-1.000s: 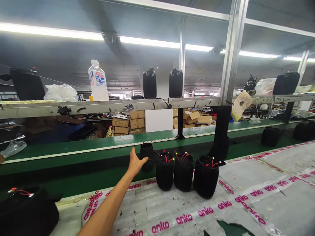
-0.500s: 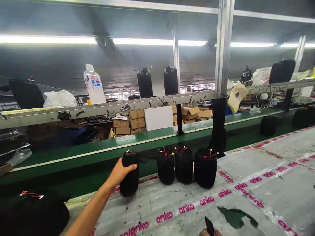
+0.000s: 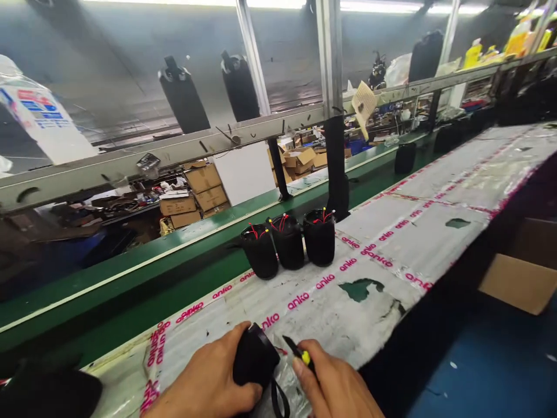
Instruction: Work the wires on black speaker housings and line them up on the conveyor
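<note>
My left hand (image 3: 217,371) is wrapped round a black cylinder (image 3: 255,357), which lies tilted above the covered table (image 3: 278,307), its open end toward the right. A black strap loop hangs below it. My right hand (image 3: 326,377) grips a dark, pointed tool (image 3: 293,346) close to the cylinder's open end; a yellow piece shows at the fingers. Three black cylinders (image 3: 289,247) with red wires and small connectors at their tops stand upright in a row further back. Another dark object (image 3: 52,389) is at the lower left, partly out of frame.
A green conveyor (image 3: 130,278) runs behind the table. Above it, a metal shelf (image 3: 174,152) holds a plastic bottle (image 3: 43,110) and black units (image 3: 185,98). Metal posts rise from the shelf. At the right, a cardboard box (image 3: 517,281) sits below the table edge.
The cylinder in my left hand has moved from the row's left side toward me and tipped over. My right hand has come up beside it with the dark tool. The view has shifted right and down.
</note>
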`<state>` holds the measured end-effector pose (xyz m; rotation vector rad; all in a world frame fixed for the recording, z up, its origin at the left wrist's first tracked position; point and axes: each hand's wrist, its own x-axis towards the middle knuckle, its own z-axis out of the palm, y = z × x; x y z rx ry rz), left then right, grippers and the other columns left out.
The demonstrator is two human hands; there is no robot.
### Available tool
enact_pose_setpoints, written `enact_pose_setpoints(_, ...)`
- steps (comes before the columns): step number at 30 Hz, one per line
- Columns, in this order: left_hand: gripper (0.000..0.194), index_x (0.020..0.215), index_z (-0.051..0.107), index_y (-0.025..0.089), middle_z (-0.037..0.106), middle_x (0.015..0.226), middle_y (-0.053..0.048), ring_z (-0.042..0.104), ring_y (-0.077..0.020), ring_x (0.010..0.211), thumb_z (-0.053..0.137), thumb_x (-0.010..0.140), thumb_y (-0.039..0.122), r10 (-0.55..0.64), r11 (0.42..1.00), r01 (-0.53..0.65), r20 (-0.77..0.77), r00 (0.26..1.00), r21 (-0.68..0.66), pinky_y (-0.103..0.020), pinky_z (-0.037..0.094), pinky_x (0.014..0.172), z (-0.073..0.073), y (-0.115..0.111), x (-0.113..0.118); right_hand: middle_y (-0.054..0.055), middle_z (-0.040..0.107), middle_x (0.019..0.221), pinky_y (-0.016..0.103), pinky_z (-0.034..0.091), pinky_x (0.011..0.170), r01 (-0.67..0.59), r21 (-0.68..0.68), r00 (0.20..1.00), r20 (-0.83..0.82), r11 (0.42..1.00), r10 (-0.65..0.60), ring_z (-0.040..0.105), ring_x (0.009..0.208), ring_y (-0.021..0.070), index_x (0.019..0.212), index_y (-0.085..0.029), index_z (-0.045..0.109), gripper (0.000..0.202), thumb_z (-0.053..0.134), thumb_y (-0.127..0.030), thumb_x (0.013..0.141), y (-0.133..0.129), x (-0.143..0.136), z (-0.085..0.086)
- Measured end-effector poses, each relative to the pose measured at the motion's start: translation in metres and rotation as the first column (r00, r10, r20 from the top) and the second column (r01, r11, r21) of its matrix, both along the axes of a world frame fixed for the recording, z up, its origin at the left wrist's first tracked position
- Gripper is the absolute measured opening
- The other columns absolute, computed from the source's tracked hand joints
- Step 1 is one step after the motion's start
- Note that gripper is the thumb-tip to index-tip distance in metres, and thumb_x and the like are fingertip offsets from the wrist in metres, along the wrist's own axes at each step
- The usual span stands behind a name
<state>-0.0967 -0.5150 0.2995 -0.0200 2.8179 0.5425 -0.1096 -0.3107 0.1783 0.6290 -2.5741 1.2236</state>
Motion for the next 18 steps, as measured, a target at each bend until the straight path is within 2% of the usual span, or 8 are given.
enact_pose_setpoints(3, 0.076, 0.140, 0.042, 0.025, 0.071, 0.110, -0.004, 0.066, -0.0239, 0.095, 0.063, 0.067, 0.030, -0.021, 0.999, 0.021, 0.014, 1.000, -0.028, -0.032, 0.047, 0.082, -0.001, 0.002, -0.003, -0.003, 0.069, 0.071, 0.030, 0.040, 0.049, -0.068, 0.152, 0.997, -0.036, 0.986, 0.074, 0.068, 0.057, 0.0204, 0.106, -0.023, 0.053, 0.026, 0.030, -0.034, 0.104, -0.014, 0.001, 0.002)
enact_pose_setpoints(8, 0.073, 0.137, 0.044, 0.029, 0.070, 0.115, -0.001, 0.066, -0.0229, 0.099, 0.064, 0.068, 0.030, -0.015, 1.000, 0.015, 0.000, 1.000, -0.020, -0.031, 0.047, 0.084, -0.001, 0.002, -0.005, -0.002, 0.069, 0.073, 0.033, 0.031, 0.044, -0.077, 0.230, 0.993, -0.069, 0.970, 0.095, 0.068, 0.054, 0.0207, 0.103, -0.021, 0.050, 0.018, 0.032, -0.025, 0.101, -0.029, -0.002, 0.003)
enact_pose_setpoints(14, 0.069, 0.136, 0.044, 0.033, 0.072, 0.103, 0.002, 0.067, -0.0207, 0.089, 0.065, 0.070, 0.032, -0.030, 0.999, 0.030, -0.004, 1.000, 0.011, -0.029, 0.046, 0.074, 0.000, 0.001, -0.003, -0.002, 0.070, 0.075, 0.033, 0.032, 0.043, -0.088, 0.289, 0.990, -0.077, 0.953, 0.115, 0.069, 0.054, 0.0206, 0.106, -0.022, 0.049, 0.016, 0.034, -0.023, 0.101, -0.027, -0.003, 0.001)
enact_pose_setpoints(18, 0.072, 0.138, 0.042, 0.031, 0.072, 0.109, -0.001, 0.067, -0.0226, 0.092, 0.065, 0.070, 0.032, -0.035, 0.999, 0.035, -0.002, 0.999, 0.000, -0.031, 0.047, 0.076, 0.001, 0.002, -0.003, -0.003, 0.070, 0.072, 0.032, 0.031, 0.040, -0.045, 0.354, 0.994, -0.081, 0.934, 0.079, 0.068, 0.051, 0.0199, 0.106, -0.021, 0.051, 0.012, 0.041, -0.022, 0.099, -0.031, 0.000, 0.001)
